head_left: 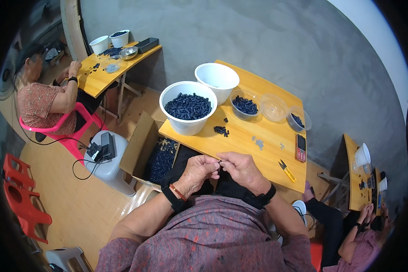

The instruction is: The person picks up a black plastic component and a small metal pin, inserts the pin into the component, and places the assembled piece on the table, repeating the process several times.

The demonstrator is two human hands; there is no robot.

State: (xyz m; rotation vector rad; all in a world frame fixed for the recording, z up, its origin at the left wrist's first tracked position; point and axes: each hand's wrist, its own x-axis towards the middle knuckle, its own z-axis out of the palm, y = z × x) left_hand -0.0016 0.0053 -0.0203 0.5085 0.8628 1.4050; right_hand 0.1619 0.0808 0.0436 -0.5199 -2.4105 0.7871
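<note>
In front of my body, just off the table's near edge, my left hand (196, 174) and my right hand (244, 172) meet at the fingertips. Both pinch a small dark piece (220, 164), mostly hidden by the fingers, so its exact shape is unclear. Beyond them on the wooden table (240, 144) lies a little pile of black plastic parts (221, 131). Small silvery pieces (258, 143) are scattered to its right. A white bucket (186, 124) heaped with similar black parts stands at the table's left side. Yellow-handled snips (287, 171) rest near the right edge.
Behind stand another white bucket (216, 72) and clear tubs (274, 108), some holding black parts. A red phone (300, 148) lies at the right. Beside my legs is an open carton (138, 143) of black pieces. A grey stool (122, 158) carries cables. Co-workers sit left and right.
</note>
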